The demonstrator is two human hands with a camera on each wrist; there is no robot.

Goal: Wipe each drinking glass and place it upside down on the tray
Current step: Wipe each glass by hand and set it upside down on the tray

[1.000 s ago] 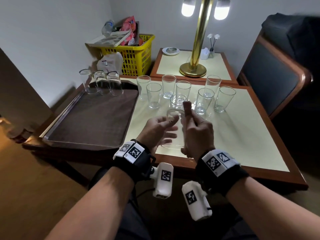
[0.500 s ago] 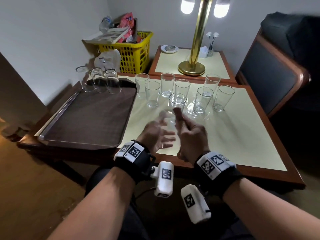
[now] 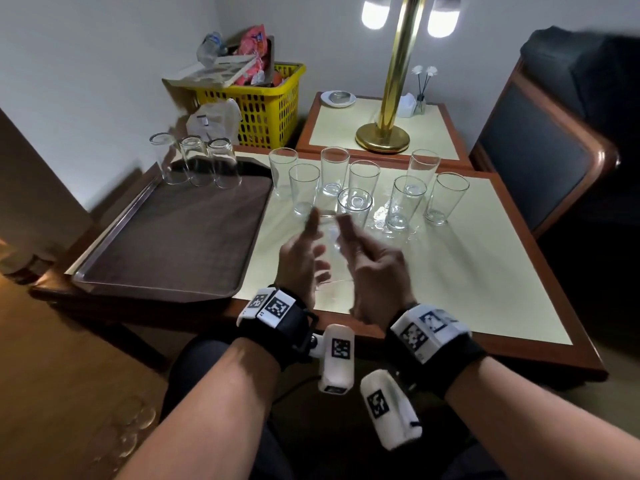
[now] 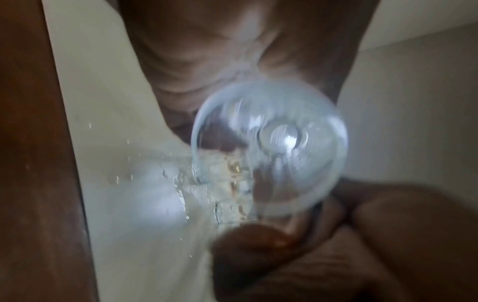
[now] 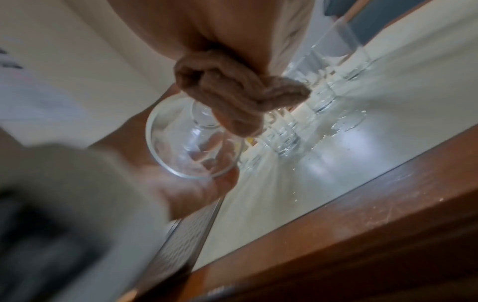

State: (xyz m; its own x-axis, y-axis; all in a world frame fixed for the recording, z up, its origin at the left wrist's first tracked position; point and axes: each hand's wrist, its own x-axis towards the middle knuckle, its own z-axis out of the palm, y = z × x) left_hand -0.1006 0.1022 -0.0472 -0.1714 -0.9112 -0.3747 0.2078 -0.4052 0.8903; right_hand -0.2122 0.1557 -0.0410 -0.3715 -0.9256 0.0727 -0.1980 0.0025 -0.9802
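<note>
A: Against a second ago, we see the left hand point(image 3: 300, 261) with its fingers spread looser and a fingertip raised by the rim. The glass point(image 3: 329, 251) sits a little farther out over the table point(image 3: 467, 271) — though both hands hold it between them as before.

B: Agreed. We take the left hand as cupping the glass with fairly straight fingers. The right hand point(image 3: 372, 268) grips a brown cloth point(image 5: 232, 102), bunched and pressed against the glass's outside near the base.

A: Containers next. The tray point(image 3: 173, 237) lies at the table's left, and three upside-down glasses point(image 3: 199, 164) stand in a row at its far edge.

B: The yellow basket point(image 3: 266, 109) behind it holds packets, a bottle and flat cards. Eight upright glasses point(image 3: 363, 188) cluster on the table beyond the hands.

A: And the held glass — clear, tapered, lying roughly on its side with the mouth toward us. In the left wrist view it point(image 4: 269, 147) is blurred, the thick base showing through the mouth.

B: We also see water droplets point(image 5: 346, 122) on the table near the upright ones.
</note>
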